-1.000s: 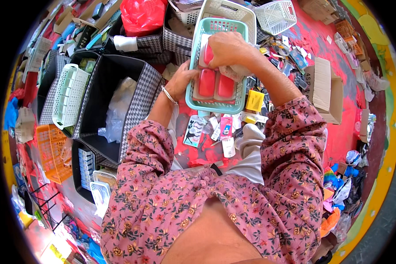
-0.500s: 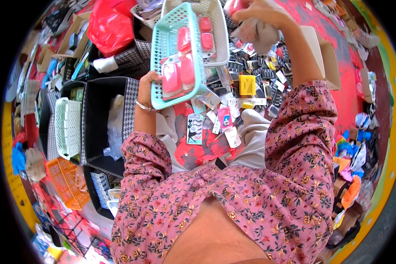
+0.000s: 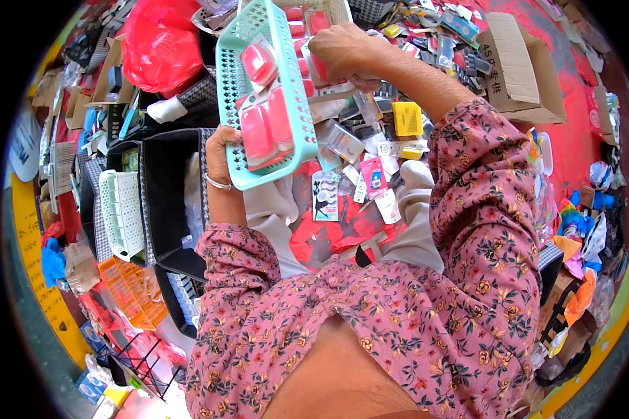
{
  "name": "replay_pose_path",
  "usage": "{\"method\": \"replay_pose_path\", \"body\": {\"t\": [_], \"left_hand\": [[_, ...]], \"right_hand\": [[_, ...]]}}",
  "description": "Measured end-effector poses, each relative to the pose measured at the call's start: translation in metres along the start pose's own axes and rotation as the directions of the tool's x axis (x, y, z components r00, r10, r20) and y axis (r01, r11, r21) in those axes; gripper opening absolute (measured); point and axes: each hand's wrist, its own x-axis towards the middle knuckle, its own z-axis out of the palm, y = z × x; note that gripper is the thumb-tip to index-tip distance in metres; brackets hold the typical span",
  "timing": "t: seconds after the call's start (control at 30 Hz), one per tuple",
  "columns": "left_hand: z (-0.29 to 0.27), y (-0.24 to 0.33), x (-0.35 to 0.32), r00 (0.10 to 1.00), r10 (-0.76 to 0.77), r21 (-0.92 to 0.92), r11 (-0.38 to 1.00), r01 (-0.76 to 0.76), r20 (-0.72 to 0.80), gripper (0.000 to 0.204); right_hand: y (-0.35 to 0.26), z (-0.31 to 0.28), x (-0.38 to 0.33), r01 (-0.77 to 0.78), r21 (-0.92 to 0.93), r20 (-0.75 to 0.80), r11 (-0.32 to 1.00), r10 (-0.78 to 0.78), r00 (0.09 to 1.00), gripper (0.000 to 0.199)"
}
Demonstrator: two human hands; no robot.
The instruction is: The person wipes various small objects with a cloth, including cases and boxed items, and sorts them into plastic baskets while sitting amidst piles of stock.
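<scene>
My left hand (image 3: 222,150) is closed on the left rim of a mint-green plastic basket (image 3: 304,115), which is held up and tilted. Several pink packs in clear plastic, one of them a pink blister pack (image 3: 260,64), lie inside it. Behind and to its right stands a white basket (image 3: 341,10) with more pink packs. Over that white basket my right hand (image 3: 348,52) has its fingers curled down on a pink pack (image 3: 317,68); the fingertips are partly hidden.
Small packaged goods and a yellow box (image 3: 407,119) cover the red floor between and beyond my legs. An open cardboard box (image 3: 514,70) stands at right. To the left are black fabric bins (image 3: 168,188), a pale green basket (image 3: 122,213), an orange crate (image 3: 133,293) and a red bag (image 3: 159,45).
My right hand has come down and left from the upper right to the white basket. The mint-green basket has shifted slightly left. The cardboard box shows more fully.
</scene>
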Motion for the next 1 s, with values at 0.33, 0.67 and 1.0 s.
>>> {"method": "replay_pose_path", "body": {"t": [0.33, 0.67, 1.0], "left_hand": [[0.030, 0.005, -0.012, 0.999, -0.035, -0.111, 0.993, 0.032, -0.021, 0.040], [0.023, 0.007, -0.011, 0.999, -0.031, -0.108, 0.994, 0.029, -0.012, 0.042], [0.013, 0.005, -0.012, 0.996, -0.018, -0.059, 0.998, 0.013, -0.089, 0.029]], "right_hand": [[-0.009, 0.028, 0.019, 0.062, -0.104, 0.141, 0.993, -0.047, 0.989, 0.030], [0.013, 0.017, 0.043, -0.267, 0.179, 0.188, 0.947, 0.234, 0.954, 0.025], [0.040, -0.003, 0.048, -0.342, 0.255, -0.053, 0.905, 0.366, 0.929, 0.030]]}}
